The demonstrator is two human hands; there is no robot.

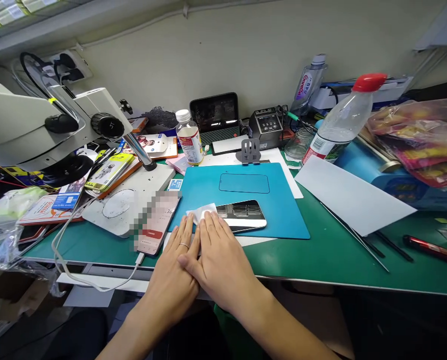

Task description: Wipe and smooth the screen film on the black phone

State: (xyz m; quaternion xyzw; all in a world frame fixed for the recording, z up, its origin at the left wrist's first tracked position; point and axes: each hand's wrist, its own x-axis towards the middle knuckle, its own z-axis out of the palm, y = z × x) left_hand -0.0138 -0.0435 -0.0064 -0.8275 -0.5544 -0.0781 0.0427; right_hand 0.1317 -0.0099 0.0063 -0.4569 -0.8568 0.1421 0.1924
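Note:
A phone with a dark, mirror-like screen (246,215) lies face up on a blue mat (287,210). A small white wipe (210,207) covers part of its left end. My right hand (225,262) lies flat, its outstretched fingertips pressing on the wipe. Beside it, my left hand (171,275), with a ring on one finger, also has straight fingers reaching the wipe's edge. The right thumb crosses over the left hand. My hands hide the phone's left end. Farther back on the mat is a clear rectangle with a thin black border (244,183).
Left of the mat, a lit phone (156,225) charges on a white cable, beside a microscope (107,125). Tweezers (354,235) and a white sheet (353,195) lie to the right. Behind stand a red-capped bottle (343,120), a small bottle (189,140) and a black device (266,130).

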